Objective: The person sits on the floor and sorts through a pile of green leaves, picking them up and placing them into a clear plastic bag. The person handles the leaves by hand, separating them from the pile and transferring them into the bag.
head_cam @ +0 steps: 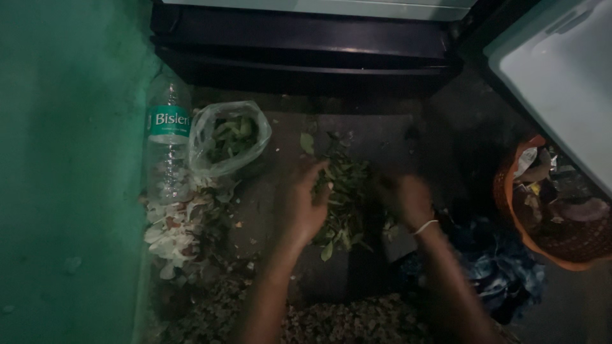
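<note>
Dim light, looking down at the floor. Both my hands are in the pile of leafy sprigs (347,197) at frame centre.

Left hand (305,204): fingers curled around the left edge of the pile, grip closing on a few sprigs; thumb side up. Right hand (405,197): blurred, at the right edge of the pile. Its grip looks clenched on something, but I cannot tell what, or whether it holds leaves at all.

Progress, as I judge it: the clear bag (229,140) at upper left already holds green leaves, so part of the picking looks done. The pile between my hands is sizeable, so a good share is left. Pale peels and scraps (175,229) lie heaped at left below the bottle (169,137).

Edges and room:
- Left: green wall (64,191) just beside bottle and scraps; no room there.
- Top: dark ledge (299,57) bounds the floor, near the bag.
- Right: orange basket (510,210) of waste at the right edge, dark cloth (503,267) below it, near my right wrist.
- Open floor (268,191): a strip between bag and pile, and a patch above the pile at upper centre.
</note>
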